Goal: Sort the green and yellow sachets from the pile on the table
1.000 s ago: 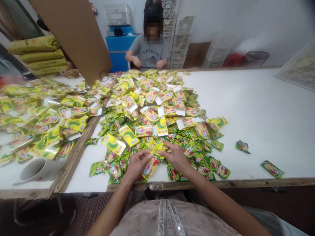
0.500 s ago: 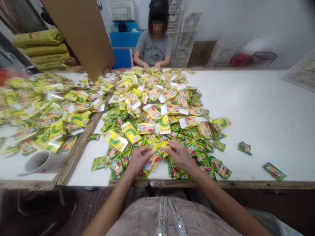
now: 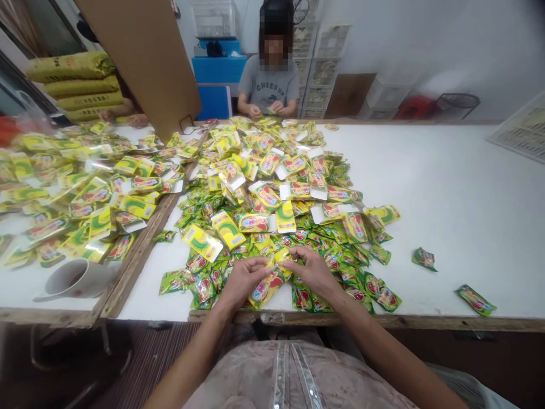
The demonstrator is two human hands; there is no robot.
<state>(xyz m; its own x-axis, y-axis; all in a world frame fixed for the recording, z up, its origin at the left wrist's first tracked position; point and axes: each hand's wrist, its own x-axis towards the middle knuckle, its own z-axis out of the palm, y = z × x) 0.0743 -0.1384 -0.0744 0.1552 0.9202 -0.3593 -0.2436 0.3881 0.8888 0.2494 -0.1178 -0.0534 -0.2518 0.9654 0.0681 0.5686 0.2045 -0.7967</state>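
Note:
My left hand [image 3: 242, 280] and my right hand [image 3: 312, 270] meet over the near edge of a big pile of green and yellow snack packets [image 3: 272, 199]. Both pinch one yellow-green packet [image 3: 272, 276] between their fingertips; it hangs down towards the table's front edge. Small green sachets [image 3: 361, 281] lie around my hands, and flat yellow carded packs [image 3: 225, 227] lie just beyond them.
The white table [image 3: 460, 199] has two stray sachets [image 3: 474, 299] at the right. A second table at left carries more packets [image 3: 76, 187] and a white mug [image 3: 72, 278]. A person in a grey shirt [image 3: 269, 85] works at the far side. A cardboard sheet [image 3: 145, 57] leans at back left.
My hands have drawn a little closer together on the packet. The person opposite has lifted their hands from the table to chest height.

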